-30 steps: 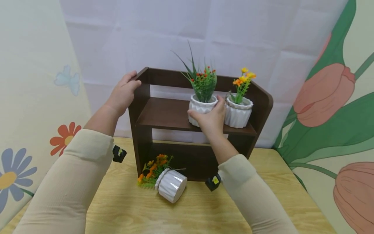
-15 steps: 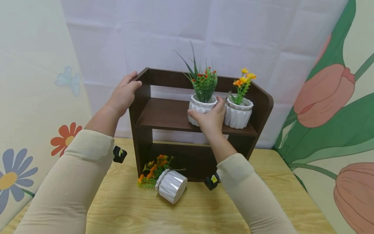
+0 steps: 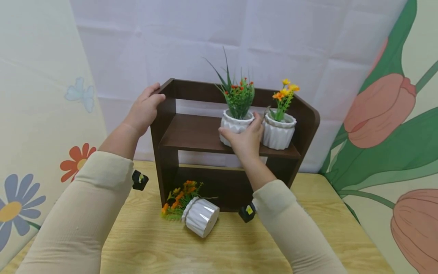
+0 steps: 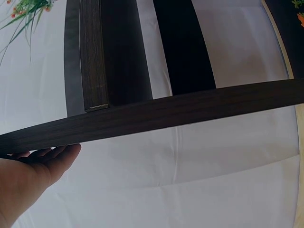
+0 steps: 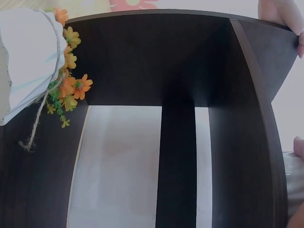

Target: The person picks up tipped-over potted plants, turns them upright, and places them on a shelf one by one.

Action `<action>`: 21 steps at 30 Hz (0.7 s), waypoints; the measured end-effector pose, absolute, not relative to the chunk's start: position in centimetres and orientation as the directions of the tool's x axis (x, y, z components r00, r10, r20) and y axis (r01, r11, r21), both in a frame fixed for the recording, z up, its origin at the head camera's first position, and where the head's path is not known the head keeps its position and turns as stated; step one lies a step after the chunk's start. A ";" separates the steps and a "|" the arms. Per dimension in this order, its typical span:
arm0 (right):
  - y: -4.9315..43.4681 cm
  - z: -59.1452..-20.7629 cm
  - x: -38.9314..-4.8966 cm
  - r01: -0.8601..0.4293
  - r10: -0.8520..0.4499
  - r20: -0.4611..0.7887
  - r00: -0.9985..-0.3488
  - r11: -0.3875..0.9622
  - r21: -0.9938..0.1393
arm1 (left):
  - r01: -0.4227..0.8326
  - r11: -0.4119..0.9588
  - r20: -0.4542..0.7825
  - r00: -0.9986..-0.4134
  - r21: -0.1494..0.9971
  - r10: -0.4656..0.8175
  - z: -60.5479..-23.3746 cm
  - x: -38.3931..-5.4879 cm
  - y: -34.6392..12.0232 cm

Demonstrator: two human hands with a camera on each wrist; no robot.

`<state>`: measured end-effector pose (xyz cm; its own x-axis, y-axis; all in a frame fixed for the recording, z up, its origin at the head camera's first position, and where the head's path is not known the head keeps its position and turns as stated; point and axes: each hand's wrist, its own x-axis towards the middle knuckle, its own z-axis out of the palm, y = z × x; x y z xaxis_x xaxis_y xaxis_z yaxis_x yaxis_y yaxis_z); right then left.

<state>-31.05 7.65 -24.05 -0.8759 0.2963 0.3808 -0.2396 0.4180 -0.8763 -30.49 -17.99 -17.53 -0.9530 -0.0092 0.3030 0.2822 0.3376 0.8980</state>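
Observation:
My right hand (image 3: 247, 139) holds a white ribbed pot (image 3: 232, 121) of artificial green grass and small red flowers, thumb on its near left and fingers round its right side. The pot stands upright on the upper board of a dark brown desktop shelf (image 3: 191, 133). My left hand (image 3: 143, 110) grips the shelf's left side panel near the top; in the left wrist view, its fingers (image 4: 66, 154) lie against the panel's outer face. Just right of the held pot is an upright white pot (image 3: 278, 134) with yellow-orange flowers.
Another white pot (image 3: 200, 217) with orange flowers (image 3: 181, 198) lies on its side on the wooden table (image 3: 164, 251), before the shelf's lower level. White cloth (image 3: 191, 42) hangs behind the shelf. Flower-printed panels (image 3: 380, 110) stand at both sides.
Between the first two frames the held pot shifts very slightly; since then it has stayed nearly still. The left hand, the shelf and the other pots keep their places.

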 end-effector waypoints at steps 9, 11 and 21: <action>7.6 -24.3 -30.8 -0.249 0.299 0.400 -0.866 0.437 -0.865 | 0.287 0.337 0.309 -0.951 0.897 -0.012 -17.6 -30.4 -18.1; 7.8 -24.3 -30.7 -0.254 0.291 0.403 -0.868 0.438 -0.862 | 0.286 0.336 0.307 -0.952 0.897 -0.012 -17.6 -30.4 -18.1; 8.2 -24.2 -29.7 -0.302 0.243 0.424 -0.872 0.415 -0.858 | 0.276 0.326 0.297 -0.955 0.904 -0.016 -17.4 -30.4 -18.0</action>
